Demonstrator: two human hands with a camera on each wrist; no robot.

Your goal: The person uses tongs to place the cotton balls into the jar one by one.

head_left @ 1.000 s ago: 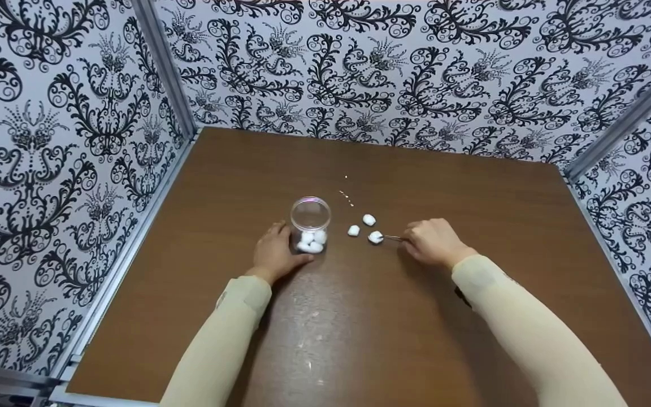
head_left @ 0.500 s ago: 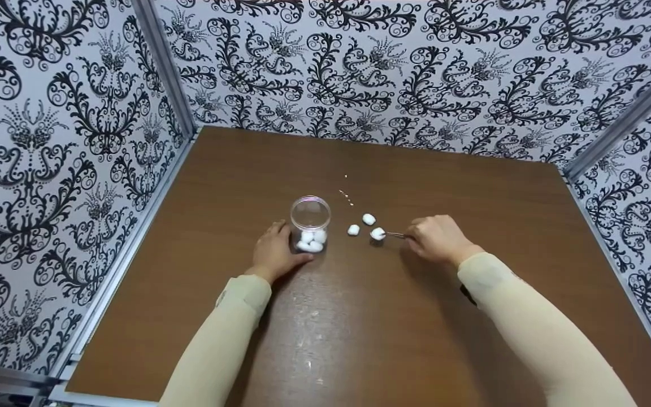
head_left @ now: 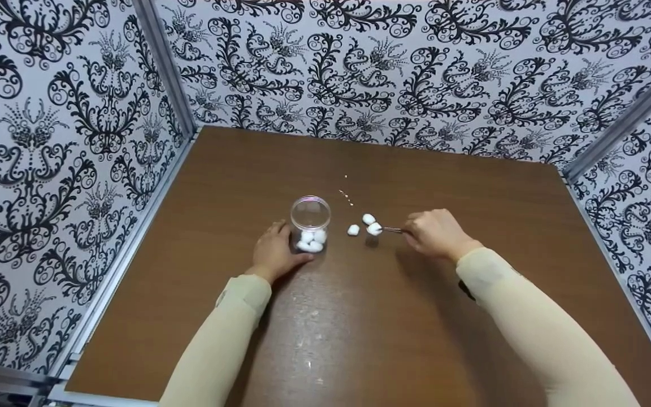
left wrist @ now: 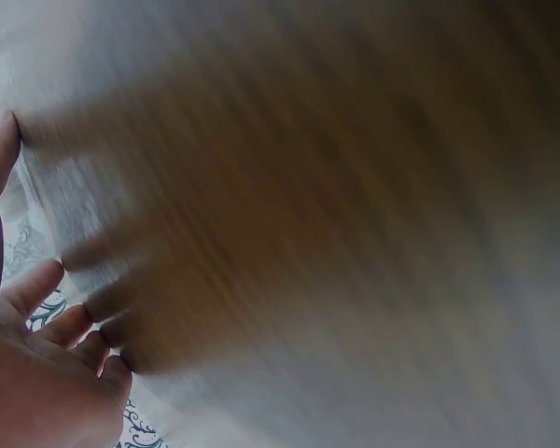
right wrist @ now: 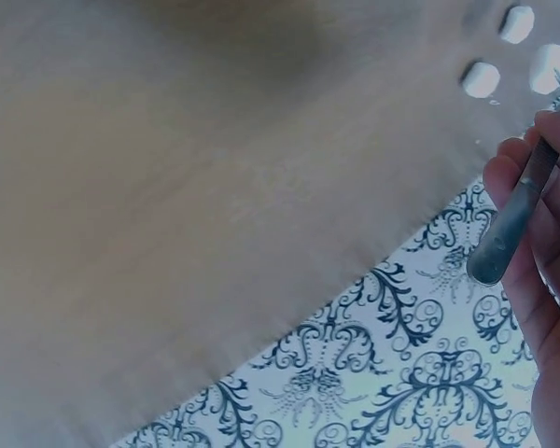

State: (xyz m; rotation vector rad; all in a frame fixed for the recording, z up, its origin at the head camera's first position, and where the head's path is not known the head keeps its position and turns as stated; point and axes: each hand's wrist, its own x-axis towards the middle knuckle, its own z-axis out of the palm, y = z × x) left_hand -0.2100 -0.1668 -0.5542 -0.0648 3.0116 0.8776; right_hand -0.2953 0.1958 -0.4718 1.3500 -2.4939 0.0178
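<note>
My left hand (head_left: 274, 254) rests on the table with thumb and fingers round the near left side of a clear plastic jar (head_left: 310, 213). The jar stands upright, open at the top, with several white cotton balls (head_left: 311, 246) at its bottom. In my right hand (head_left: 435, 234) metal tweezers (right wrist: 513, 224) are pinched between thumb and fingers. Their tips grip one cotton ball (head_left: 374, 229), raised over the table with its shadow beneath. Two other cotton balls lie close by, one to the left (head_left: 353, 230) and one just behind (head_left: 368, 219).
Tiny white specks (head_left: 346, 196) lie on the brown table (head_left: 257, 164) behind the cotton balls. Patterned black and white panels (head_left: 359, 73) in metal frames enclose the back and sides.
With the tweezers, my right hand has lifted one cotton ball off the table and moved it slightly up and back. The left hand and jar have stayed put.
</note>
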